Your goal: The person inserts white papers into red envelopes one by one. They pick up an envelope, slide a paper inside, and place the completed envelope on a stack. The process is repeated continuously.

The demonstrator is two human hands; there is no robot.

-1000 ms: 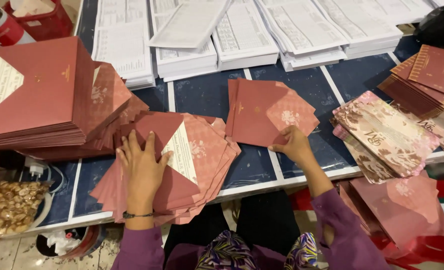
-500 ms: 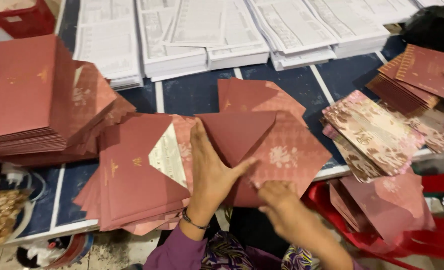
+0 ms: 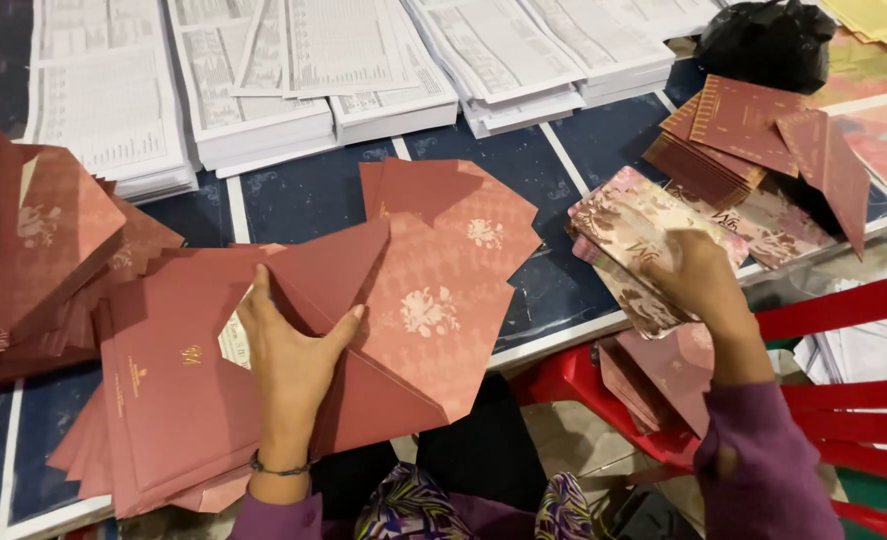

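The left hand (image 3: pixel 289 360) is now holding the open envelope (image 3: pixel 364 330) flat, its flap spread beside the thumb. The right hand (image 3: pixel 699 285) has left it and is closing its fingers on the floral cards (image 3: pixel 629 225), so a card is coming next.

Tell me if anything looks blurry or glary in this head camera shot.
Head view: light is even and soft, with no harsh glare; the left hand on the maroon envelope is sharp, the right hand at the floral cards slightly motion-softened; table lines bow near the edges.
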